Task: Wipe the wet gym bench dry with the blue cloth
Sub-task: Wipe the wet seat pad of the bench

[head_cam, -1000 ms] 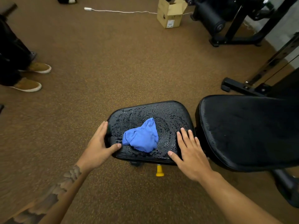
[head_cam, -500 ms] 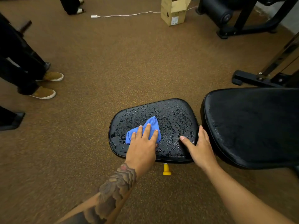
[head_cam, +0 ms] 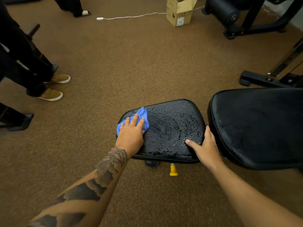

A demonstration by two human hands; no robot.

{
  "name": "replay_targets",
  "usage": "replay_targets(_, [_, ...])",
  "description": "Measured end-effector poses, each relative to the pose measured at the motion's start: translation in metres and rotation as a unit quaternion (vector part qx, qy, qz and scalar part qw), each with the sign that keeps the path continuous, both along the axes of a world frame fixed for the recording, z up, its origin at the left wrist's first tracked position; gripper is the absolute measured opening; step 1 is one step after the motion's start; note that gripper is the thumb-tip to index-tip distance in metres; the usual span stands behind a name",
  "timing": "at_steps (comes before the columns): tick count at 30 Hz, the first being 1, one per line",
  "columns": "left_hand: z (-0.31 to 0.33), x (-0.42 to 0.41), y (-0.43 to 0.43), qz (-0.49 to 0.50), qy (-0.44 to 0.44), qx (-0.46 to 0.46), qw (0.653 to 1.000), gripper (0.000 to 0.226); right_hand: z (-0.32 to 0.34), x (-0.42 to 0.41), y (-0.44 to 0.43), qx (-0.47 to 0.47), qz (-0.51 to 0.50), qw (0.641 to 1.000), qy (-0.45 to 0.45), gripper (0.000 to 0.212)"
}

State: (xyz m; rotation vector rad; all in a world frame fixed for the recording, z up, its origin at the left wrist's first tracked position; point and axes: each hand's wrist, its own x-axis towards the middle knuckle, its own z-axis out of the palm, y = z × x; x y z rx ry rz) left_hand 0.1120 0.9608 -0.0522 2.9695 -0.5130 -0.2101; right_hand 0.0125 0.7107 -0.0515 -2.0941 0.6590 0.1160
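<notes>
The black seat pad point(head_cam: 170, 126) of the gym bench is beaded with water, with a smeared streak through its middle. A crumpled blue cloth point(head_cam: 141, 114) lies on the pad's left end. My left hand point(head_cam: 131, 133) presses flat on the cloth, fingers spread over it. My right hand point(head_cam: 205, 148) grips the pad's right front corner, thumb on top, in the gap beside the larger black back pad point(head_cam: 259, 126), which also carries droplets near its left edge.
A yellow knob point(head_cam: 173, 169) hangs under the seat. A person's legs and tan shoes point(head_cam: 50, 94) stand at the left. A cardboard box point(head_cam: 179, 13) and white cable point(head_cam: 127, 17) lie at the back. Black machine frames point(head_cam: 262, 81) stand right and back right.
My left hand went from the pad's left edge onto the cloth, then pushed it left to the pad's end. My right hand slid to the pad's right corner.
</notes>
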Motion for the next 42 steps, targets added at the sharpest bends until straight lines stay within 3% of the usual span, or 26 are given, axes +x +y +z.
replay_targets(5, [-0.007, -0.04, 0.024, 0.075, -0.029, -0.049, 0.996, 0.048, 0.002, 0.001, -0.002, 0.002, 0.008, 1.0, -0.002, 0.102])
replay_targets(9, [-0.008, -0.089, -0.012, -0.013, -0.042, -0.053, 0.998, 0.067, 0.002, 0.0, -0.002, 0.005, 0.009, 1.0, -0.003, 0.103])
replay_targets(13, [-0.013, -0.064, -0.05, -0.101, -0.059, -0.066, 0.991, 0.056, 0.0, 0.001, -0.001, -0.003, 0.004, 1.0, -0.006, 0.103])
replay_targets(18, [-0.019, 0.005, -0.018, -0.028, -0.053, -0.051, 0.997, 0.048, -0.003, 0.001, -0.001, -0.006, 0.008, 1.0, -0.007, 0.103])
replay_targets(22, [-0.017, -0.019, 0.011, 0.047, -0.069, -0.074, 0.994, 0.042, -0.002, 0.001, -0.003, -0.004, 0.011, 1.0, -0.003, 0.104])
replay_targets(26, [-0.015, -0.067, -0.026, -0.054, -0.043, -0.11, 0.992, 0.047, -0.001, 0.002, -0.002, -0.001, 0.008, 1.0, 0.001, 0.104])
replay_targets(30, [-0.01, -0.032, -0.075, -0.148, -0.043, -0.122, 0.981, 0.042, -0.005, 0.003, -0.001, -0.007, 0.003, 1.0, -0.006, 0.105])
replay_targets(33, [-0.007, 0.017, -0.079, -0.119, -0.038, -0.083, 0.989, 0.043, -0.007, 0.002, -0.002, -0.005, -0.001, 1.0, -0.011, 0.104])
replay_targets(36, [-0.01, 0.051, -0.043, -0.026, -0.054, -0.074, 0.995, 0.039, -0.007, 0.002, -0.003, -0.002, 0.001, 1.0, -0.014, 0.104])
replay_targets(39, [-0.013, 0.028, -0.002, 0.053, -0.074, -0.089, 0.992, 0.035, -0.005, 0.002, -0.004, 0.003, 0.002, 1.0, -0.011, 0.103])
replay_targets(42, [-0.016, -0.029, -0.006, 0.023, -0.066, -0.091, 0.993, 0.037, -0.002, 0.0, -0.002, 0.006, 0.007, 1.0, -0.009, 0.103])
